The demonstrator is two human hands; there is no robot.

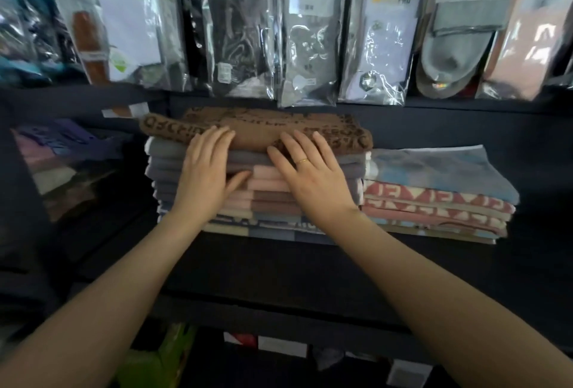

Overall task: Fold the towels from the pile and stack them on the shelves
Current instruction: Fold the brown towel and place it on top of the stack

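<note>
- The left hand (208, 167) lies flat against the front of a tall stack of folded towels (257, 192) on a dark shelf (279, 266); its fingers are straight and spread, reaching up onto the top towel, with the thumb pointing toward the other hand. It grasps nothing.
- The right hand (313, 176) rests just beside the left hand, also flat and relaxed, fingers straight, fingertips on the front edge of the top towel; a thin gold ring (303, 161) sits on one finger. It too grips nothing, only presses.
- Under both sets of fingertips lies the brown towel (257, 131), folded, with darker lettering woven along its border (the words are too blurred to read). It is the top layer of the stack.
- Below the palms the stack shows grey, pink, brown and pale striped layers, their folded edges facing the person.
- Just beyond the right hand, touching the tall stack's side, sits a lower pile of towels (437, 192): a blue-grey one on top, red-and-white patterned ones under it.
- Past the left hand, in a neighbouring compartment, more folded cloth (62, 158) in purple and pale tones is dimly visible.
- Above both hands hangs a row of goods in shiny plastic bags (310, 30), among them grey socks.
</note>
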